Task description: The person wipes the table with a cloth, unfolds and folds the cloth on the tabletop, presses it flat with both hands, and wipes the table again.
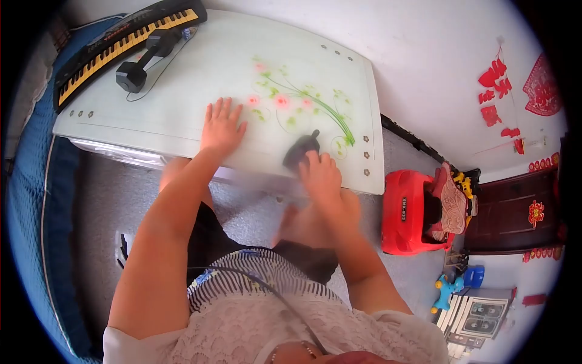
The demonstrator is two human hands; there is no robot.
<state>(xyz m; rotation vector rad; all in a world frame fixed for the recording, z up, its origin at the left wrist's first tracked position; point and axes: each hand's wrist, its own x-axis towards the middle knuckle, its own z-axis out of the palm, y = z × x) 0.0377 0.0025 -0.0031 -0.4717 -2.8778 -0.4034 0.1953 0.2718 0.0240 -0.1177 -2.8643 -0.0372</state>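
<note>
My left hand [223, 128] lies flat on the glass tabletop [176, 91], fingers spread and nothing in them. Near the table's front edge, my right hand [322, 175] has its fingers curled over the edge of a dark grey object [302, 150]. This object is rounded, with a short nub at its top; its exact kind cannot be made out. It rests on or just over the glass. Printed pink flowers and green stems [282, 101] decorate the glass just beyond it.
An electronic keyboard [121, 45] and a black dumbbell [148, 57] lie on the table's far left. A thin cord [163, 76] trails beside them. On the right floor stand a red toy car [403, 209] and a blue toy [447, 291]. Blue fabric [27, 200] borders the left.
</note>
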